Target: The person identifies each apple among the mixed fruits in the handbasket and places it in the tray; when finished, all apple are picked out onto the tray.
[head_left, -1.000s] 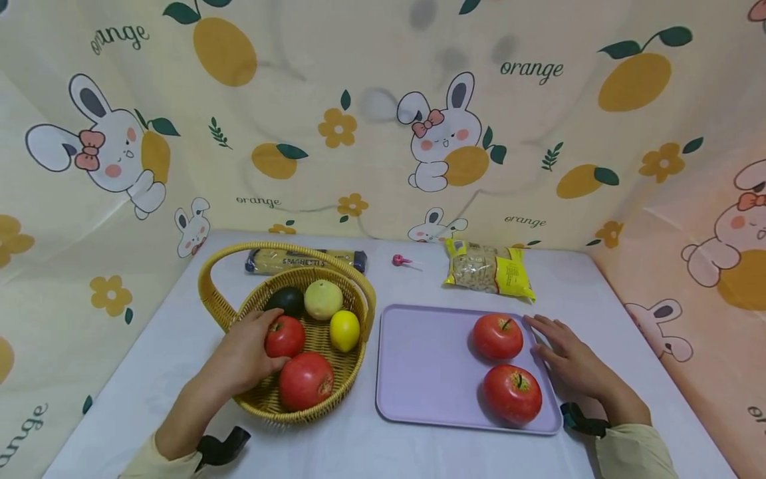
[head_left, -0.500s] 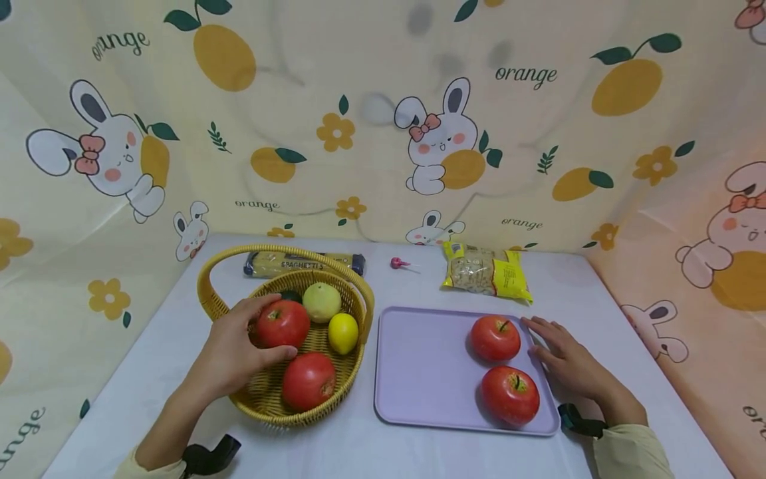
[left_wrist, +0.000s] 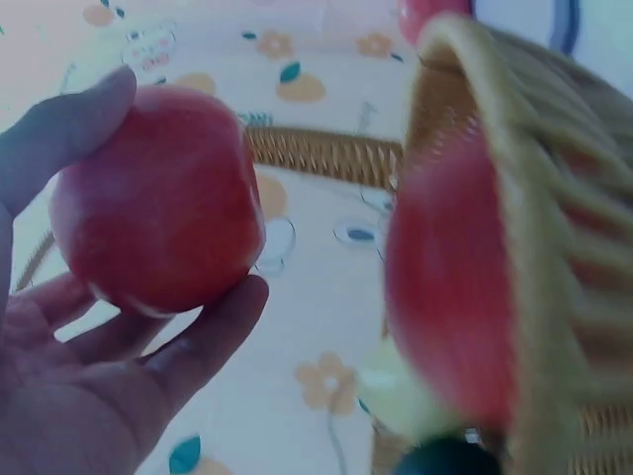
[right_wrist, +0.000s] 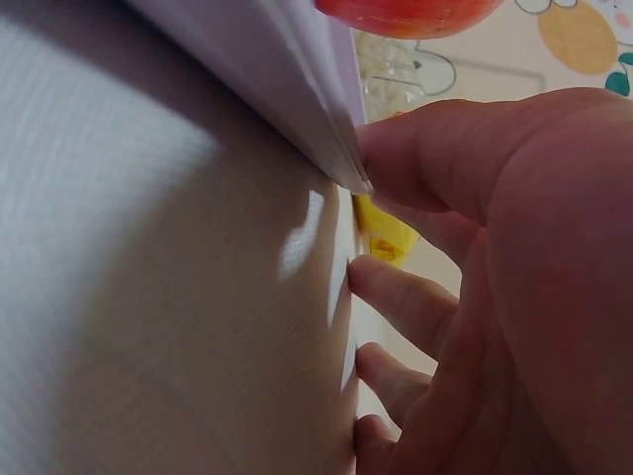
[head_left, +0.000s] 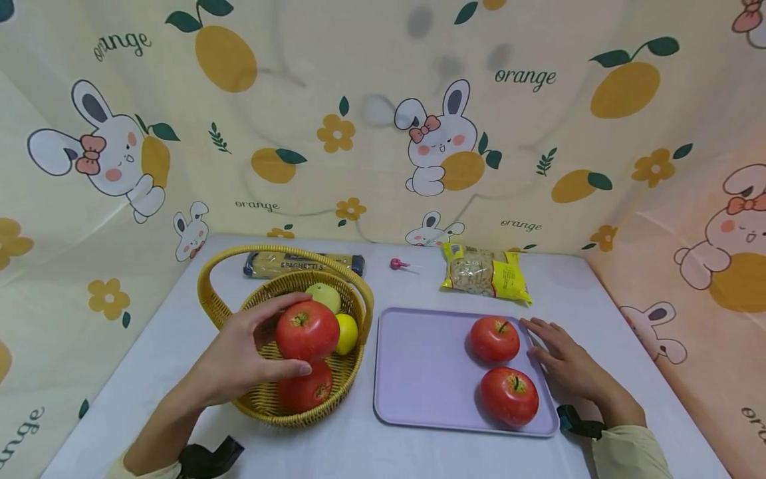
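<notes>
My left hand [head_left: 236, 356] holds a red apple [head_left: 308, 330] above the wicker basket, thumb on one side and fingers on the other. In the left wrist view the apple [left_wrist: 163, 198] is clear of the basket's rim [left_wrist: 495, 129]. Inside the basket [head_left: 263, 409] lie another red apple [head_left: 304, 389], a yellow lemon [head_left: 347, 334] and a pale green round fruit [head_left: 325, 297]. My right hand [head_left: 571, 362] rests at the right edge of the lilac tray [head_left: 427, 372]; its thumb [right_wrist: 425, 153] touches the rim and its fingertips touch the table. On the tray sit two red apples [head_left: 494, 338].
Behind the basket lies a spaghetti pack [head_left: 275, 265]. A small pink lollipop [head_left: 397, 264] and a yellow-and-clear bag [head_left: 486, 271] lie at the back of the table. The basket's tall handle [head_left: 212, 293] arches over its far side. A printed cloth stands behind.
My left hand has gripped the apple in the basket, lifted it and carried it a little to the right. It now hides the dark green fruit in the head view. My right hand stays put.
</notes>
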`<state>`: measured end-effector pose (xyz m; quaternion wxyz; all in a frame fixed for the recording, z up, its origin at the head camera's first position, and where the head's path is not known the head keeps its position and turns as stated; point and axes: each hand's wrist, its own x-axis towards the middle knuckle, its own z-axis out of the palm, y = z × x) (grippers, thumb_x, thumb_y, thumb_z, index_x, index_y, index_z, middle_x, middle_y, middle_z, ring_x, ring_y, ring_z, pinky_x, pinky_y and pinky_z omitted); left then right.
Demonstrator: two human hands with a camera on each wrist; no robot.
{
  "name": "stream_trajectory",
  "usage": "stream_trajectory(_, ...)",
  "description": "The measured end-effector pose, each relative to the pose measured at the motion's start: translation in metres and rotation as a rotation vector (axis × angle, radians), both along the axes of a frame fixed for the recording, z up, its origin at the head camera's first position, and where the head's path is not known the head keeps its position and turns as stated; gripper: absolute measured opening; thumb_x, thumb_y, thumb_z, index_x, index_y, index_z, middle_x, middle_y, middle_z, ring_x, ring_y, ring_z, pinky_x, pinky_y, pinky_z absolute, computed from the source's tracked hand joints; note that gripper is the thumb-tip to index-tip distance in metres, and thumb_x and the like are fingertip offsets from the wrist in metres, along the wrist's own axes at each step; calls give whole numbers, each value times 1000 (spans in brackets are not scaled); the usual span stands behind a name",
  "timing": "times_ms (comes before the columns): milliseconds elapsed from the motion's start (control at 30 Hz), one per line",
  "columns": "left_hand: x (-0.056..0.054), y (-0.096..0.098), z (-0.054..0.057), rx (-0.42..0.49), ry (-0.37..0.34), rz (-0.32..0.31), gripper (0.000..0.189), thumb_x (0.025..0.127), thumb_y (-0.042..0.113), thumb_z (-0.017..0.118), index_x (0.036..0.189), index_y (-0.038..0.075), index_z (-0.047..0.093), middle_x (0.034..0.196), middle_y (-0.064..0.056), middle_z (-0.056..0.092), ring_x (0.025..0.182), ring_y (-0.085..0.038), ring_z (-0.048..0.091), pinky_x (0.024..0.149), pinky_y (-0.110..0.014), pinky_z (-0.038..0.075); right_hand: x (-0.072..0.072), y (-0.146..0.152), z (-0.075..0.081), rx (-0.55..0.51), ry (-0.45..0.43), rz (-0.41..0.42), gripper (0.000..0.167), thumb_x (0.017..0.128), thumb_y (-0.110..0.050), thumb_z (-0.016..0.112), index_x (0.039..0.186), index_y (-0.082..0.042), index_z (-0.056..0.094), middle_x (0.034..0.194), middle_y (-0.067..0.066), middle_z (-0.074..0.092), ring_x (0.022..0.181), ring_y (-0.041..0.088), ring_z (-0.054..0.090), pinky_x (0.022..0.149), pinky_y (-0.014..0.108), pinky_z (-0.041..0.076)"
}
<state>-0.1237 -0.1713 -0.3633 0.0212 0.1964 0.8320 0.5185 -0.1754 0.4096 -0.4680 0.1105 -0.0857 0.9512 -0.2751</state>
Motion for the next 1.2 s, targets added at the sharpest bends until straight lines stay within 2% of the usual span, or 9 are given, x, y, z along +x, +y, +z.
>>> stream_trajectory(167, 2, 16, 7, 12, -24, -114, 87, 80, 24, 100, 156, 25, 58, 147, -5, 66, 131, -32, 66, 99, -32, 65, 1, 0, 0, -7, -4, 0, 74, 109, -38, 66, 172, -14, 35, 173, 34, 28, 155, 71, 16, 107, 93, 27)
stream_trajectory(233, 2, 26, 9, 22, -21, -173, 87, 80, 24, 99, 156, 24, 57, 146, -3, 66, 132, -33, 64, 98, -35, 65, 1, 0, 0, -12, -1, 3, 74, 109, -38, 66, 172, -14, 35, 173, 33, 28, 155, 71, 16, 107, 92, 29)
stream_trajectory(400, -1, 56, 14, 48, 28, -296, 86, 81, 23, 97, 157, 22, 57, 147, 1, 67, 133, -26, 64, 99, -37, 65, 2, 0, 1, -13, 1, 7, 75, 109, -37, 66, 172, -14, 34, 174, 32, 28, 155, 70, 17, 106, 91, 31)
stream_trajectory(533, -5, 84, 16, 88, 25, -340, 86, 81, 21, 97, 157, 24, 57, 149, 3, 65, 134, -21, 63, 103, -35, 63, 1, 0, 2, -16, 9, 16, 73, 109, -35, 65, 172, -13, 35, 173, 33, 29, 154, 69, 19, 105, 91, 33)
stream_trajectory(733, -15, 127, 18, 167, 7, -375, 84, 82, 17, 95, 157, 25, 57, 150, 7, 63, 135, -14, 62, 107, -31, 60, 0, 0, 2, -20, 8, 19, 72, 109, -35, 65, 172, -13, 35, 173, 33, 30, 154, 69, 20, 106, 91, 33)
stream_trajectory(867, -22, 151, 22, 214, 22, -387, 85, 84, 17, 94, 159, 23, 55, 155, 6, 61, 138, -14, 59, 108, -30, 59, 0, 0, 2, -24, 9, 21, 72, 109, -35, 65, 171, -12, 36, 172, 34, 30, 154, 70, 19, 106, 92, 31)
stream_trajectory(1067, -29, 177, 25, 254, 58, -331, 86, 86, 15, 92, 162, 20, 52, 160, 1, 58, 138, -17, 60, 107, -27, 59, -1, 0, 2, -20, 3, 18, 73, 109, -36, 65, 172, -13, 36, 173, 34, 29, 155, 70, 18, 107, 92, 29)
stream_trajectory(1200, -31, 191, 17, 251, 54, -286, 88, 85, 16, 93, 163, 20, 51, 159, 1, 59, 136, -14, 61, 106, -25, 58, 0, 1, 1, -16, -4, 11, 73, 109, -37, 65, 172, -14, 35, 173, 33, 29, 155, 70, 17, 107, 92, 28)
